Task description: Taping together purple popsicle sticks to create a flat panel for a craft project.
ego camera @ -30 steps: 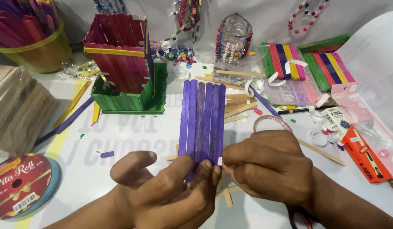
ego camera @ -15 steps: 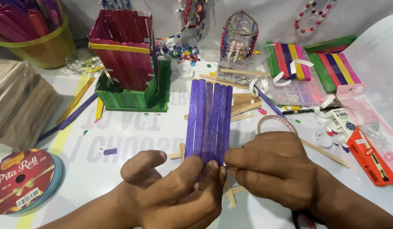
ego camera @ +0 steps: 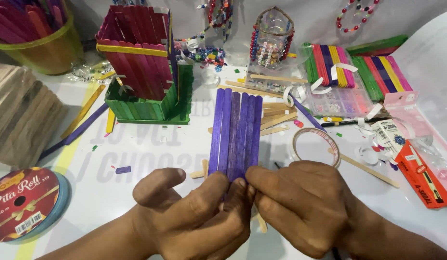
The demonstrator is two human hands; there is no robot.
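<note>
From above the hands, six or so purple craft sticks [ego camera: 235, 137] lie edge to edge as one flat panel, standing up off the white table [ego camera: 151, 149] and pointing away. Their paint is streaky, darker toward the middle. The left hand [ego camera: 199, 216] pinches the panel's near end between thumb and fingers; the right hand [ego camera: 300, 207] grips the same end just beside it.
</note>
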